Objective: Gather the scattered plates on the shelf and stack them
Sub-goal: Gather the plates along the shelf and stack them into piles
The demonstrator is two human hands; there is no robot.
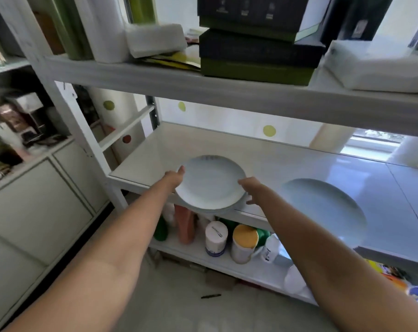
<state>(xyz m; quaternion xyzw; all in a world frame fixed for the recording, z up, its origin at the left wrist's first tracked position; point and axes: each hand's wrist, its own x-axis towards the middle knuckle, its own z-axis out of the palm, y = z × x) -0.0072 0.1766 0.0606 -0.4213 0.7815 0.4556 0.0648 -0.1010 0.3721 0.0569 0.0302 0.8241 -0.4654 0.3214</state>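
With left grip [177,177] and right grip [250,188] clasping opposite rims of the stack of pale blue round ceramic plates [210,185] overhanging the front edge of the white shelf [251,154], hold level, set fully onto that shelf, then probably add the lone pale blue plate [323,209] lying further right on it.

I see a white shelf [203,92] standing against a pale wall [227,118] dotted with green and red spots [269,130]. Daylight comes through a window [375,138] low at the right behind it and glares off the glossy middle board. A low pale cabinet [35,207] sits to the left, and the floor [179,312] is light grey.
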